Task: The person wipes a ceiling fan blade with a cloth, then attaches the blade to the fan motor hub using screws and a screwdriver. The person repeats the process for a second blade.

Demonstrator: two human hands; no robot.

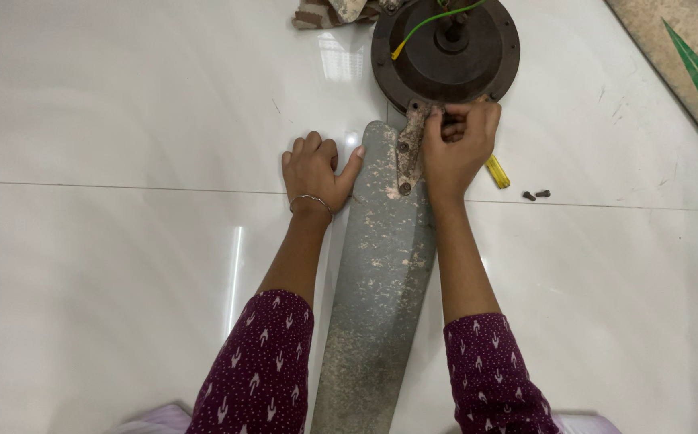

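White tiled floor [124, 265], dusty grey fan blade [377, 281], rusty bracket [410, 149]

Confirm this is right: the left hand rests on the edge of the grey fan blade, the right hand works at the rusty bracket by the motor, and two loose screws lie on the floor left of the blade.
Not quite. The head view shows the two loose screws lying on the floor right of the fan blade, beyond the right hand. The left hand, rusty bracket and motor are as you say.
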